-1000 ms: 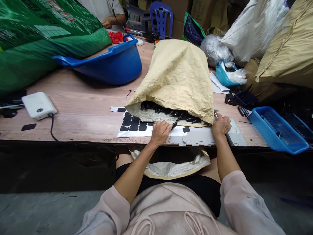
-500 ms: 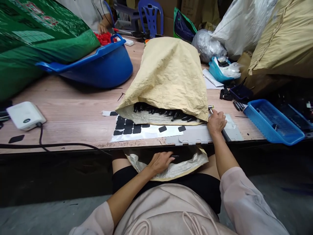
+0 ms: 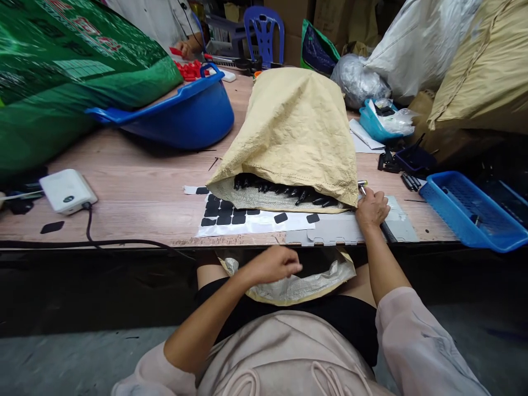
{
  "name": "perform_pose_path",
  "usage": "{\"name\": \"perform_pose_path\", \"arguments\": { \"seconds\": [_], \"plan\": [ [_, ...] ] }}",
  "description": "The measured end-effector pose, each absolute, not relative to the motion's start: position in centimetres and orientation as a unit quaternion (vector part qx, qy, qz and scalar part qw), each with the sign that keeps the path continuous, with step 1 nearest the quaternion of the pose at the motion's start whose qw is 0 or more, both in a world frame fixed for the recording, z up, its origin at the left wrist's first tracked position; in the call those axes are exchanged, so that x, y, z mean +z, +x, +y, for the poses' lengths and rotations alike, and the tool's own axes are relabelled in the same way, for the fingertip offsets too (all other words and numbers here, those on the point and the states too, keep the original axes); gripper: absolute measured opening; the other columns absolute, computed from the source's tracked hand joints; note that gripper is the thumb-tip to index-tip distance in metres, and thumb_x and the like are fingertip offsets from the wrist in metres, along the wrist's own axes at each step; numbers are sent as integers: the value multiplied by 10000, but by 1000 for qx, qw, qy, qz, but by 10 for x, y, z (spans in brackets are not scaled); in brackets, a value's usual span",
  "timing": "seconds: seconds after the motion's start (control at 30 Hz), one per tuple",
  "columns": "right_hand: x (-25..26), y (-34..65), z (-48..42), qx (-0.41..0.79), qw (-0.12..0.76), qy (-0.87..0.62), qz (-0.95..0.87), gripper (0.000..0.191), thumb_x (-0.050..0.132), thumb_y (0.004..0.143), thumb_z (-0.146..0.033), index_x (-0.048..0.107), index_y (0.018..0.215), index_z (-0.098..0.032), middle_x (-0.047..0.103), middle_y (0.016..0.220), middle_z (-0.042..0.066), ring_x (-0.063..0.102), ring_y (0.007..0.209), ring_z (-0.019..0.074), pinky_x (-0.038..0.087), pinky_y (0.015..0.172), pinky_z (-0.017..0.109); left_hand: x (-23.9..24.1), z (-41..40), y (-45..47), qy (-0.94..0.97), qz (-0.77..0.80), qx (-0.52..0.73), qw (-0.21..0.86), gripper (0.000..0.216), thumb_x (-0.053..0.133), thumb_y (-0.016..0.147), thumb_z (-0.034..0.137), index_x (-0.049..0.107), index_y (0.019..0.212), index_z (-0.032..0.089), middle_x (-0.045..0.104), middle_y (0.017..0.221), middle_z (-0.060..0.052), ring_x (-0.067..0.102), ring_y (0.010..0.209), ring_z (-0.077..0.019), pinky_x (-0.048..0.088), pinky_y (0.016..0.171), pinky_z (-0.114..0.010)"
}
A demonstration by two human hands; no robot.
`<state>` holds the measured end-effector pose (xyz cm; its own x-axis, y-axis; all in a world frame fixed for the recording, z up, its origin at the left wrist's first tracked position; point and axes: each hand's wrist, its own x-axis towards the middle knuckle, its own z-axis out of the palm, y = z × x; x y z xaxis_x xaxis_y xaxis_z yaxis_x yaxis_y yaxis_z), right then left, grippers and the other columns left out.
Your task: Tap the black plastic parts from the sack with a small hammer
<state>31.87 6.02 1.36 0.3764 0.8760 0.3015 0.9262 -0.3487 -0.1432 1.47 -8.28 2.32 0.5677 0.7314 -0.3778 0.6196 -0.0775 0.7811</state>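
Note:
My left hand [image 3: 274,264] hovers below the table edge, just above an open pale sack [image 3: 305,286] on my lap. Its fingers are curled in, and nothing shows in them. My right hand [image 3: 371,209] rests on the table at the right corner of a tan woven sack [image 3: 292,126]. It grips a thin tool [image 3: 362,187] with a metal tip and a dark handle. Several black plastic parts [image 3: 284,192] lie in the sack's open mouth. In front of it are a white sheet with black pads [image 3: 231,219] and a grey cardboard piece [image 3: 325,235].
A blue basin [image 3: 185,113] and a big green sack [image 3: 61,71] fill the table's left side. A white adapter [image 3: 68,190] with its cable sits near the left edge. At the right stands a blue basket [image 3: 470,212]. Another person's hand [image 3: 185,48] works beside red parts [image 3: 192,69] at the far end.
My left hand took a black part from the sack's mouth down into the lap sack, then rose out of it with curled fingers. My right hand stayed on the tool.

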Motion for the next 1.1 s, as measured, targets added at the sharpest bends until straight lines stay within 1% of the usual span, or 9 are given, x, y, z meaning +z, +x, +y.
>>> {"name": "perform_pose_path", "arguments": {
  "seconds": [0.03,0.1,0.2,0.27,0.4,0.6,0.77,0.93,1.1],
  "plan": [
    [14,319,60,-84,145,-817,-552,427,452,1011,-235,689,1366,-215,589,1182,176,499,1044,288,377,834,394,36,-71,8,719,482,99,491,322,544,984,440,738,839,226,745,768,-23,681,699,-195,491,650,-288],
    [14,318,60,-77,142,-818,-553,438,431,1019,-239,683,1376,-218,593,1204,177,505,1064,295,372,835,393,52,-38,-7,685,597,200,367,298,517,993,400,745,936,217,725,794,-36,657,715,-207,506,684,-314],
    [15,317,60,-70,138,-820,-551,444,420,1024,-242,680,1383,-218,598,1222,176,516,1083,302,374,840,394,53,14,-26,618,721,276,150,266,581,936,257,717,1155,191,704,1064,-109,674,943,-271,536,852,-390],
    [15,317,60,-72,140,-820,-550,438,433,1018,-239,683,1376,-213,598,1213,178,519,1078,301,381,841,396,43,40,-36,596,745,280,107,290,609,911,218,705,1183,188,663,1163,-135,662,1042,-301,537,921,-423],
    [14,317,60,-80,147,-815,-555,431,454,1003,-225,686,1366,-210,595,1195,181,517,1071,301,396,847,405,27,62,-44,604,740,278,98,242,669,884,242,730,1115,199,627,1157,-114,645,1084,-307,536,970,-426],
    [16,318,60,-74,143,-816,-556,439,441,1007,-234,679,1376,-214,596,1204,181,517,1072,303,391,847,409,31,53,-44,620,724,289,86,99,769,830,284,725,887,216,658,1058,-84,624,1071,-299,508,938,-401],
    [16,318,60,-78,140,-818,-552,432,439,1016,-248,683,1371,-222,599,1205,179,524,1075,308,397,842,408,32,16,-35,638,708,295,62,84,766,865,294,721,902,234,743,1015,-72,616,1052,-311,449,962,-437],
    [16,317,60,-74,136,-821,-550,442,426,1019,-251,676,1381,-217,597,1231,180,521,1093,314,394,844,410,23,-20,-11,687,646,311,120,117,792,871,331,730,895,235,770,966,-44,623,1009,-275,419,956,-412],
    [16,317,60,-82,141,-820,-548,429,462,1004,-245,678,1374,-226,585,1195,173,516,1070,303,398,849,405,11,-28,4,734,597,270,179,124,816,840,311,736,904,241,765,971,-36,601,1000,-266,402,950,-409]
  ]
}}
